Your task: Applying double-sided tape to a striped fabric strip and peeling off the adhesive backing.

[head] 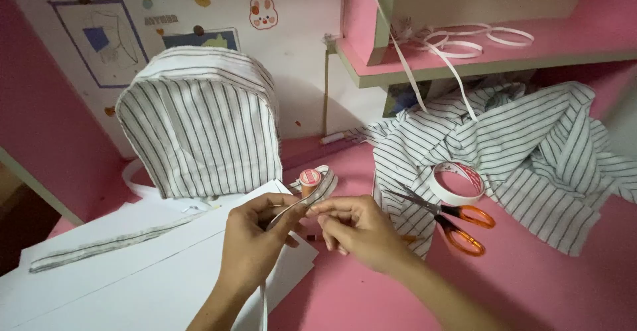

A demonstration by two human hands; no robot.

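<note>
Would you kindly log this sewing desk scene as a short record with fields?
Left hand: pinches a narrow striped fabric strip
Right hand: fingertips on the same strip
Behind strip: orange thread spool
Right side: orange-handled scissors, tape roll, striped cloth
Back left: striped fabric backpack
Surface: pink desk, white paper sheets

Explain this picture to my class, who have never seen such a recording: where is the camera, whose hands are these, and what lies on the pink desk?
The camera sits on the person's head and looks down, so both hands are their own. The left hand and right hand pinch a narrow striped fabric strip between them. Behind it stands an orange thread spool. On the pink desk lie orange-handled scissors, a roll of white tape, crumpled striped cloth, white paper sheets and a small striped fabric backpack.
</note>
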